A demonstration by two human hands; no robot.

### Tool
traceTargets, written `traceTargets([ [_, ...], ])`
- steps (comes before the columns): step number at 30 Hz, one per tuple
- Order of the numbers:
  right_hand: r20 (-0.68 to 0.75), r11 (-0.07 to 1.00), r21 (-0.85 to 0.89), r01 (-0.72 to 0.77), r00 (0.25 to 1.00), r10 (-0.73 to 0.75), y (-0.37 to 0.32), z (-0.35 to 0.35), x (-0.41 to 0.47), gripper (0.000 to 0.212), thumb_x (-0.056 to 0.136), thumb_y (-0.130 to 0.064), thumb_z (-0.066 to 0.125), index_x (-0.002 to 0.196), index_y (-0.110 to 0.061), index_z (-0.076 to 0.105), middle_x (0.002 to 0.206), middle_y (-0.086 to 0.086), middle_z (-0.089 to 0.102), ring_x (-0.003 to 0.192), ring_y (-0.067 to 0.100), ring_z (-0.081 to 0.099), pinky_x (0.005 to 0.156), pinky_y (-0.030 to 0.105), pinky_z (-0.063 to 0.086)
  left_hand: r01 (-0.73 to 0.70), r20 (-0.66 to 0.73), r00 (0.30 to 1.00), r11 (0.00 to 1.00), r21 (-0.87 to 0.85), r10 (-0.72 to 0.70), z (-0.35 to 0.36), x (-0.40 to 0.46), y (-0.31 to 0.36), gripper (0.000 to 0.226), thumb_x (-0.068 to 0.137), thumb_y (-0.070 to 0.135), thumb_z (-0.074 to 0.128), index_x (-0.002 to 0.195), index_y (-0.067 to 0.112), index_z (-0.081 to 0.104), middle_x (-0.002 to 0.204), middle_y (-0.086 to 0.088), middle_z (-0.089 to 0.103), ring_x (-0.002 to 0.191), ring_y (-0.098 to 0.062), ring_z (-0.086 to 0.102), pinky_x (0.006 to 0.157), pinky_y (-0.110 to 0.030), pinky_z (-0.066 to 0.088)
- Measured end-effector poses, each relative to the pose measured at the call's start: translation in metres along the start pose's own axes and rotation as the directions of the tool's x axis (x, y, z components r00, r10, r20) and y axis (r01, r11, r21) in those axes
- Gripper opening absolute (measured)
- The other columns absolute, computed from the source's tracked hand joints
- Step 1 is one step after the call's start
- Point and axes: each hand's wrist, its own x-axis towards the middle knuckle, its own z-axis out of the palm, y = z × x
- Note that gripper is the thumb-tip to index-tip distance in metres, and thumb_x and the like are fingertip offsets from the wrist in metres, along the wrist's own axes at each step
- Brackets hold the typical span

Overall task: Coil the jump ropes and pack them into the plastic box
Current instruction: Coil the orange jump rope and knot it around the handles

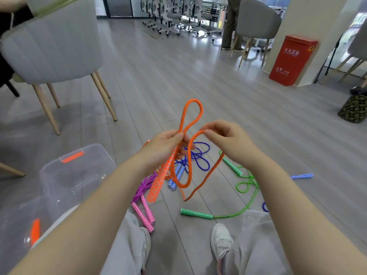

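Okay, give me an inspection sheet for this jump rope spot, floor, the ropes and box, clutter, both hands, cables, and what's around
Surface: grey plank floor.
Job's things: orange rope held up, partly looped; purple rope, blue rope and green rope lie on the floor; clear plastic box at left, with no rope seen inside.
Clutter: a blue handle lies apart at right.
Grippers: left hand grips the orange handles and rope; right hand pinches the orange rope.
Cables: nothing seen.
Surroundings: grey chair, red box, office chairs at the back.
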Motion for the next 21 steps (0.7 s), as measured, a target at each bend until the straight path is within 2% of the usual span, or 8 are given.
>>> traceTargets([
  [2, 0.006, 1.000, -0.021, 0.011, 1.000, -0.011, -0.001, 0.009, -0.001, 0.002, 0.092, -0.015, 0.063, 0.090, -0.017, 0.062, 0.054, -0.013, 0.048, 0.055, 0.009, 0.040, 0.056, 0.026, 0.036, 0.045, 0.064, 0.997, 0.998, -0.043, -0.042, 0.006, -0.002, 0.001, 0.028, 0.104, 0.020, 0.039, 0.098, 0.007, 0.063, 0.083, -0.005, 0.073, 0.065, -0.012, 0.063, 0.063, -0.024, 0.055],
  [3, 0.007, 0.999, -0.034, 0.012, 1.000, -0.012, -0.002, 0.012, -0.002, 0.004, 0.091, -0.015, 0.064, 0.089, -0.016, 0.061, 0.055, -0.013, 0.053, 0.055, 0.011, 0.045, 0.059, 0.029, 0.041, 0.073, 0.085, 0.994, 0.994, -0.084, -0.066, 0.007, -0.002, 0.002, 0.028, 0.103, 0.021, 0.040, 0.098, 0.007, 0.064, 0.080, -0.005, 0.072, 0.064, -0.012, 0.064, 0.061, -0.024, 0.055],
  [5, 0.032, 0.997, -0.070, 0.021, 0.999, -0.019, -0.002, 0.018, -0.002, 0.006, 0.089, -0.016, 0.066, 0.088, -0.016, 0.060, 0.070, -0.006, 0.067, 0.066, 0.016, 0.061, 0.069, 0.036, 0.050, 0.124, 0.122, 0.987, 0.979, -0.165, -0.104, 0.009, -0.001, 0.002, 0.027, 0.102, 0.022, 0.043, 0.096, 0.008, 0.065, 0.074, -0.005, 0.069, 0.061, -0.014, 0.063, 0.060, -0.026, 0.053],
  [9, 0.015, 0.968, -0.246, 0.050, 0.999, -0.048, -0.001, 0.023, -0.005, 0.006, 0.089, -0.024, 0.065, 0.089, -0.021, 0.059, 0.077, -0.008, 0.068, 0.073, 0.006, 0.062, 0.069, 0.026, 0.049, 0.154, 0.178, 0.976, 0.974, -0.168, -0.124, 0.010, -0.001, -0.001, 0.028, 0.103, 0.022, 0.041, 0.091, 0.008, 0.062, 0.068, -0.005, 0.061, 0.061, -0.017, 0.058, 0.065, -0.032, 0.050],
  [12, 0.000, 0.959, -0.280, 0.035, 0.999, -0.036, 0.000, 0.023, -0.005, 0.009, 0.090, -0.027, 0.063, 0.092, -0.019, 0.057, 0.076, -0.007, 0.069, 0.074, 0.008, 0.065, 0.070, 0.030, 0.052, 0.178, 0.225, 0.964, 0.975, -0.132, -0.145, 0.009, -0.004, -0.003, 0.026, 0.103, 0.023, 0.040, 0.092, 0.010, 0.059, 0.068, -0.003, 0.056, 0.063, -0.016, 0.057, 0.073, -0.037, 0.050],
  [16, -0.010, 0.932, -0.361, -0.022, 1.000, 0.020, 0.001, 0.017, -0.004, 0.024, 0.088, -0.041, 0.065, 0.086, -0.019, 0.055, 0.058, -0.009, 0.052, 0.052, 0.005, 0.046, 0.053, 0.021, 0.035, 0.129, 0.240, 0.964, 0.991, -0.035, -0.117, 0.007, -0.004, -0.004, 0.023, 0.103, 0.025, 0.041, 0.090, 0.012, 0.054, 0.065, 0.002, 0.051, 0.065, -0.016, 0.055, 0.073, -0.034, 0.050],
  [19, 0.003, 0.933, -0.351, -0.083, 0.996, 0.090, 0.003, 0.002, -0.004, 0.037, 0.083, -0.055, 0.065, 0.075, -0.020, 0.058, 0.053, -0.012, 0.044, 0.050, 0.004, 0.039, 0.052, 0.020, 0.031, 0.112, 0.241, 0.965, 0.994, -0.008, -0.107, 0.002, -0.003, 0.000, 0.023, 0.103, 0.025, 0.040, 0.088, 0.013, 0.052, 0.066, 0.003, 0.053, 0.066, -0.014, 0.059, 0.075, -0.030, 0.052],
  [21, -0.014, 0.939, -0.318, -0.129, 0.991, 0.131, 0.005, -0.014, -0.003, 0.039, 0.083, -0.054, 0.065, 0.074, -0.017, 0.062, 0.051, -0.011, 0.042, 0.049, 0.005, 0.036, 0.054, 0.025, 0.032, 0.090, 0.193, 0.978, 0.995, -0.051, -0.079, -0.006, -0.002, 0.003, 0.021, 0.103, 0.022, 0.040, 0.089, 0.012, 0.052, 0.064, 0.004, 0.053, 0.064, -0.015, 0.058, 0.072, -0.029, 0.053],
])
